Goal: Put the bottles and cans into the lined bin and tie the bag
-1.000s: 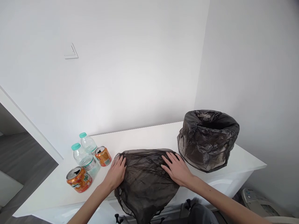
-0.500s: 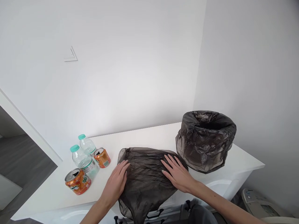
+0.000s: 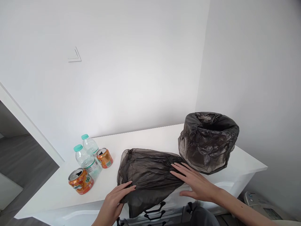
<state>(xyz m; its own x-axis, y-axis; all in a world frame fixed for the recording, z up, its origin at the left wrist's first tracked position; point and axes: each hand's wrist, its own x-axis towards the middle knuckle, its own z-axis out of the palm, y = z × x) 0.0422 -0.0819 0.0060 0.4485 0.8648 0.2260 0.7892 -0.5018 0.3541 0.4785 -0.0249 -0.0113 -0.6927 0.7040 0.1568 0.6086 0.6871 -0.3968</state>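
Observation:
A thin black plastic bag (image 3: 150,169) lies spread and wrinkled on the white cabinet top (image 3: 54,191), its front part hanging over the edge. My left hand (image 3: 115,199) is at the bag's front left corner, fingers over the film and thumb tucked beneath, pinching it. On the bag's right end rests my right hand (image 3: 196,185), open, with its fingers stretched and thumb apart. Just beyond that hand stands a bin lined with another black bag (image 3: 207,144), its mouth facing up.
Left of the bag stand two clear bottles with teal caps (image 3: 82,157) and two opened orange drink cans (image 3: 81,181). White walls border the cabinet behind and at right. Black drawer handles (image 3: 155,215) show below its front edge. A pale appliance (image 3: 258,205) sits at lower right.
My left hand has moved down toward the bag's front corner. My right hand has slid right and nearer to me. The bag's hanging front part has shifted and hangs less low.

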